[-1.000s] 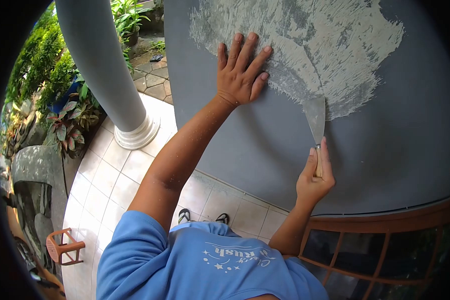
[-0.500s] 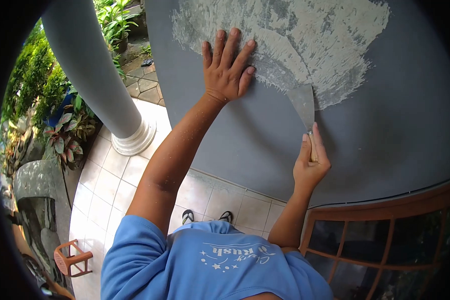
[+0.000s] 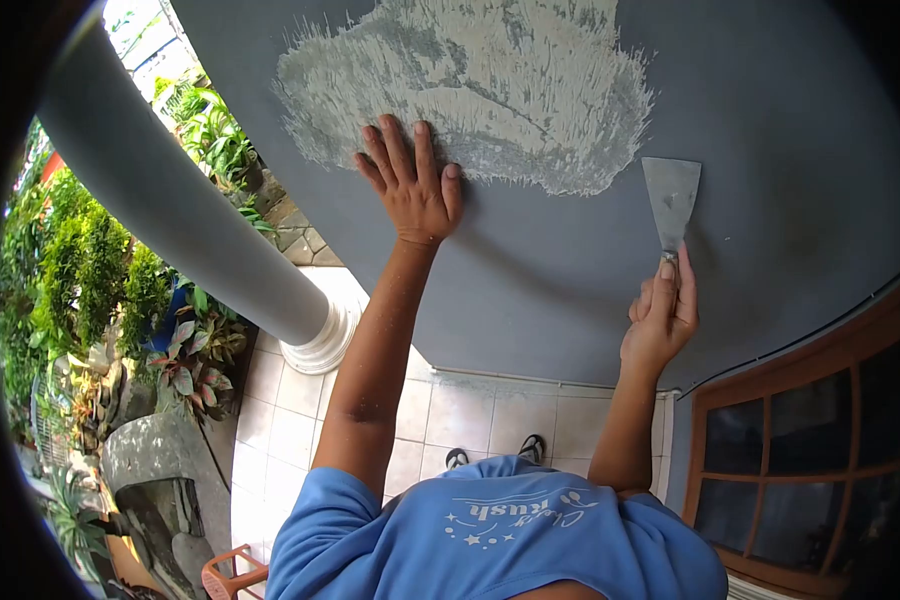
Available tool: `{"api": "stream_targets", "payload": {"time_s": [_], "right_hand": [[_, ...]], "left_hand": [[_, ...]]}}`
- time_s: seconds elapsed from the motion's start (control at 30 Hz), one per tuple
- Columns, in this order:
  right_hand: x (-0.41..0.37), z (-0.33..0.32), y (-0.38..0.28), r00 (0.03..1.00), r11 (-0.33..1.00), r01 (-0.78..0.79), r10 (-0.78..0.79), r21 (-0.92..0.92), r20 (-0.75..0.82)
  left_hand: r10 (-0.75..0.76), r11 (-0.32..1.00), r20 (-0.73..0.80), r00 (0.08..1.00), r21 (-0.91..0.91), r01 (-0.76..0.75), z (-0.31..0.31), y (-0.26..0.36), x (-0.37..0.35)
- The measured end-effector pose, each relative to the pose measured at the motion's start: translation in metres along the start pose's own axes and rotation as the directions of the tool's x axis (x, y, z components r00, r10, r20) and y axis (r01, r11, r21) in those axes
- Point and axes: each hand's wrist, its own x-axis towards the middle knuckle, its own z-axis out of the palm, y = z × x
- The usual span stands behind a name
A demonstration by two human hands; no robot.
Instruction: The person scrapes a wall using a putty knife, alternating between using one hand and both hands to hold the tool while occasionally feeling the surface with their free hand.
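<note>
My left hand [image 3: 417, 195] lies flat with fingers spread against the grey wall [image 3: 530, 260]. Its fingertips overlap the lower left edge of a rough, pale scraped patch [image 3: 500, 90]. In my right hand [image 3: 662, 315] is a putty knife [image 3: 673, 190], gripped by its handle with the wide metal blade pointing up. The blade is to the right of the patch, over bare grey paint, its top edge a short way from the patch's lower right border. Most of the handle is hidden by my fingers.
A round column [image 3: 210, 200] with a white base [image 3: 320, 335] stands at left, plants [image 3: 90, 270] beyond it. A wooden-framed window [image 3: 800, 470] is at lower right. Below are pale floor tiles [image 3: 460, 415] and an orange-brown stool [image 3: 232, 572].
The putty knife has come off the patch's lower edge and moved right, its blade now more upright. My left hand stays flat on the wall. The whole view has shifted and turned.
</note>
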Motion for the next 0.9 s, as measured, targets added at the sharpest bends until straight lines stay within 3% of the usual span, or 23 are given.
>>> {"api": "stream_targets", "payload": {"time_s": [0.03,0.1,0.13,0.17,0.23,0.33,0.43,0.47,0.5,0.57,0.63,0.73,0.83,0.9], "right_hand": [[-0.001,-0.001,-0.001,0.998,0.995,-0.060,0.058,0.077,0.022],[-0.004,-0.004,-0.002,0.984,0.958,-0.177,0.163,0.227,0.077],[-0.004,-0.006,-0.002,0.978,0.952,-0.200,0.181,0.233,0.101],[-0.004,-0.008,0.000,0.972,0.945,-0.222,0.197,0.239,0.125],[-0.002,-0.011,-0.001,0.972,0.966,-0.185,0.152,0.179,0.182],[-0.005,-0.018,-0.006,0.945,0.998,-0.038,0.018,0.053,0.326],[-0.012,-0.011,-0.010,0.866,0.979,-0.200,0.160,0.033,0.474],[-0.011,-0.010,-0.008,0.824,0.964,-0.267,0.215,0.025,0.524],[-0.010,-0.007,-0.004,0.794,0.937,-0.344,0.255,0.061,0.552],[-0.012,-0.002,0.004,0.711,0.861,-0.497,0.333,0.108,0.619],[-0.016,-0.002,0.007,0.618,0.699,-0.678,0.377,0.225,0.690],[-0.030,-0.003,0.017,0.474,0.484,-0.845,0.480,0.228,0.738],[-0.043,-0.007,0.023,0.505,0.419,-0.849,0.460,0.324,0.730],[-0.053,-0.004,0.036,0.622,0.559,-0.756,0.451,0.341,0.640]], "left_hand": [[-0.025,1.000,-0.028,0.999,-0.020,0.024,0.004,0.012,0.002],[0.141,0.990,0.208,0.968,-0.037,-0.137,0.003,0.040,-0.003],[0.219,0.976,0.323,0.921,-0.059,-0.211,0.001,0.056,-0.009],[0.380,0.920,0.379,0.844,-0.066,-0.385,0.001,0.068,-0.013],[0.442,0.892,0.373,0.816,-0.086,-0.444,0.001,0.084,-0.022],[0.129,0.961,0.553,0.823,0.136,-0.243,-0.027,0.093,-0.022],[-0.174,0.978,0.458,0.871,-0.022,0.207,-0.058,0.108,-0.043],[-0.287,0.838,0.598,0.748,-0.221,0.498,-0.073,0.121,-0.039],[-0.321,0.576,0.745,0.585,-0.337,0.745,-0.085,0.134,-0.035],[-0.233,0.318,0.806,0.545,-0.466,0.826,-0.085,0.142,-0.041],[-0.169,0.105,0.843,0.510,-0.499,0.860,-0.091,0.159,-0.030],[-0.037,0.023,0.912,0.408,-0.408,0.913,-0.088,0.167,-0.027],[0.067,-0.078,0.926,0.371,-0.366,0.927,-0.085,0.170,-0.032],[0.153,-0.071,0.908,0.390,-0.384,0.921,-0.079,0.164,-0.041]]}}
